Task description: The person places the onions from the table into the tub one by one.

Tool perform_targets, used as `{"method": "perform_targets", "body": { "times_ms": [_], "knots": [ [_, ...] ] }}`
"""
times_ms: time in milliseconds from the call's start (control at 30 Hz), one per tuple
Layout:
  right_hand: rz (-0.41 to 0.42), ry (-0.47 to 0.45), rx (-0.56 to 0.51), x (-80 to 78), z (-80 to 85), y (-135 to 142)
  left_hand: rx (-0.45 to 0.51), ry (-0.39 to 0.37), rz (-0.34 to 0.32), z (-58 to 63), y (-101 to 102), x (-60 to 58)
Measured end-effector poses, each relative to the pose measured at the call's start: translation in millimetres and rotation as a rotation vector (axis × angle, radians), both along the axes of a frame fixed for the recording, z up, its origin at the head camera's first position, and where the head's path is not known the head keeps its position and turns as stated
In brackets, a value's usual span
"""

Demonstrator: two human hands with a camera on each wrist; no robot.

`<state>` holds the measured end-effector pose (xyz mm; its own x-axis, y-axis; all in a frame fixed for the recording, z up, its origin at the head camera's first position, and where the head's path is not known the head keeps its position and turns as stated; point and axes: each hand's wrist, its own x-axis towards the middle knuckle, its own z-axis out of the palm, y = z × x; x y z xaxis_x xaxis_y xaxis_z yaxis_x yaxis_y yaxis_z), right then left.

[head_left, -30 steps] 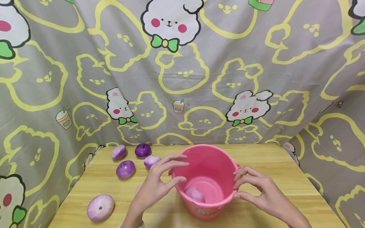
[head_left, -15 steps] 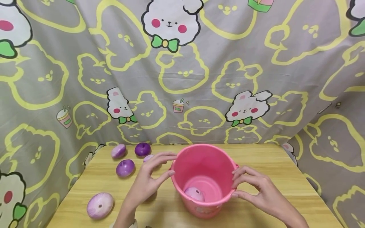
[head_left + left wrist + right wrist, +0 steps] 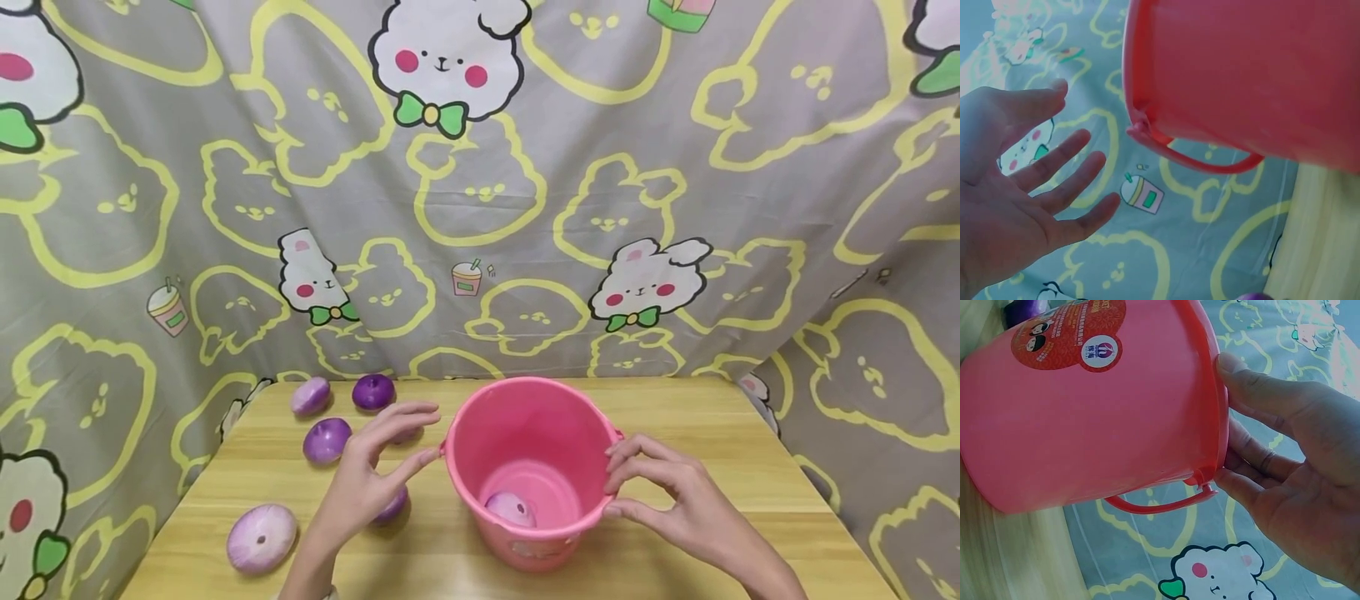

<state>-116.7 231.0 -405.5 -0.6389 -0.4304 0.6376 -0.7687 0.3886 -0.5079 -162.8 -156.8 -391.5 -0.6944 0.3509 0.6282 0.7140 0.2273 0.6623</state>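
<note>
A pink bucket [image 3: 525, 550] stands upright on the table, its mouth tilted into view, with one pale purple onion [image 3: 510, 508] on its floor. My right hand [image 3: 675, 500] holds the bucket's right rim, thumb and fingertips at the edge. My left hand [image 3: 367, 475] is apart from the left rim, fingers spread and holding nothing. In the left wrist view, a gap shows between that left hand [image 3: 1035, 181] and the bucket [image 3: 1241, 81], whose handle [image 3: 1210, 165] hangs down. The right wrist view shows the thumb [image 3: 1260, 381] against the rim.
Several purple onions lie on the left: a pale one [image 3: 262, 537] in front, a dark one [image 3: 373, 392] at the back, and another [image 3: 326, 442] between. My left hand partly hides an onion [image 3: 393, 506]. A patterned curtain [image 3: 487, 208] rises behind the wooden table [image 3: 705, 417].
My left hand has drawn back leftward from the bucket's rim, uncovering part of an onion behind its thumb. My right hand stays at the right rim.
</note>
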Motion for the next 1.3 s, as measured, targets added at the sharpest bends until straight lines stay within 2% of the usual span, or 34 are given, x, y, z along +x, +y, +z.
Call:
{"method": "perform_targets", "body": {
  "times_ms": [167, 500, 933, 1167, 1300],
  "knots": [
    [-0.017, -0.027, 0.017, 2.0, 0.7, -1.9, -0.02, 0.045, 0.024, -4.5, -7.2, -0.7],
    [-0.038, -0.012, 0.025, 4.3, 0.5, -0.8, -0.082, 0.034, 0.084, -16.2, -15.7, -0.9],
    [-0.034, -0.023, 0.023, 3.7, 1.3, -1.1, -0.141, 0.018, 0.107, -26.3, -28.3, -1.2],
    [-0.033, -0.026, 0.018, 3.0, 0.9, -1.3, -0.167, 0.067, 0.175, -34.8, -31.4, -0.1],
    [-0.032, -0.039, 0.009, 2.3, -0.2, -1.2, -0.168, 0.09, 0.185, -40.7, -33.3, -0.4]
  ]
}}
